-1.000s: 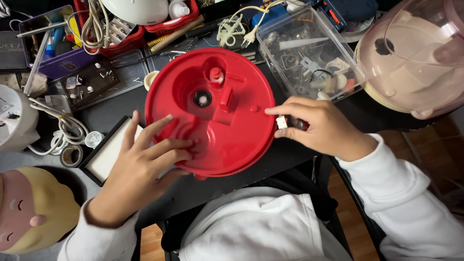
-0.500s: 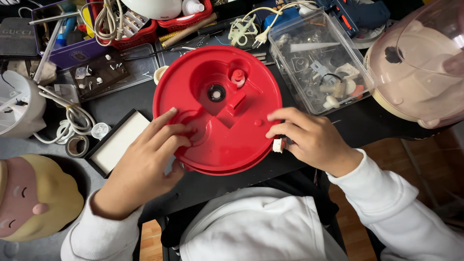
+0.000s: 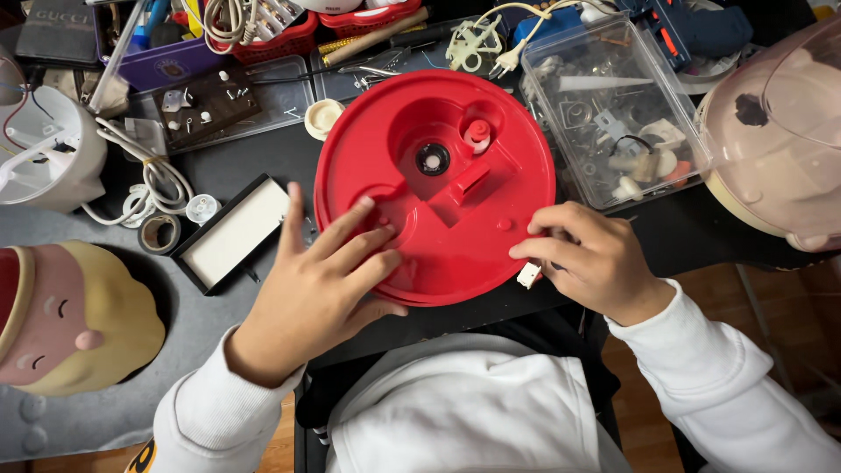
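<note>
One red disc [image 3: 435,188], two hands.

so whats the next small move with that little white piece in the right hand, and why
Probably bring the small white piece up onto the red round base. The right hand pinches it just off the base's lower right rim, and the left hand lies flat on the base, steadying it. Where it fits can't be told.

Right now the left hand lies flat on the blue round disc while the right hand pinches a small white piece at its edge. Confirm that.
Not quite: the round disc is red, not blue, as the head view shows. The left hand does lie flat on it, and the right hand pinches a small white piece at its edge.
</note>
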